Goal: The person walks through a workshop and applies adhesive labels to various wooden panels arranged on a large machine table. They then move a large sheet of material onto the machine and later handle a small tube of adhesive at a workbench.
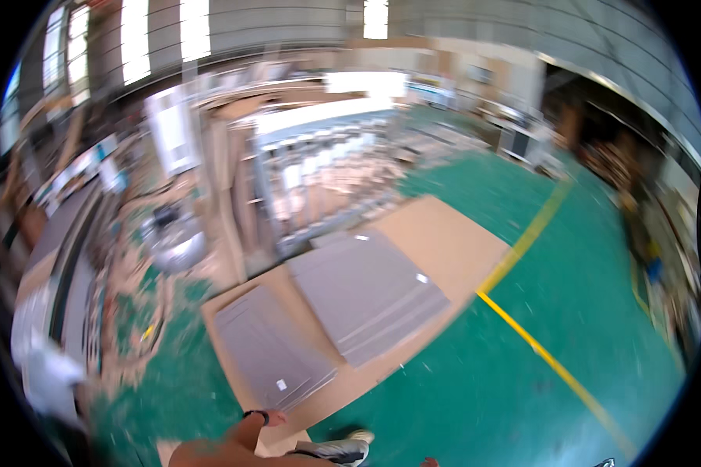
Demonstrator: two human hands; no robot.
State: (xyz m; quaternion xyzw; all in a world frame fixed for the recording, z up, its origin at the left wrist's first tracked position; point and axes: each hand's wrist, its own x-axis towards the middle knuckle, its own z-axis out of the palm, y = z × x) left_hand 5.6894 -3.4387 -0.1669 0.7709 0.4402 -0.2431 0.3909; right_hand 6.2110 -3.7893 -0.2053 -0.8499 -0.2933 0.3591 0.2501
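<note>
Grey panels [366, 292] lie stacked on brown board over the green floor [522, 373] — left hand [275, 419] hangs empty nearby, its spread unclear — approach squarely, watching footing.

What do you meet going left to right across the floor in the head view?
Scattered wood offcuts → smaller stack of grey panels → larger stack of grey panels → yellow floor line → blurred clutter along the right wall.
</note>
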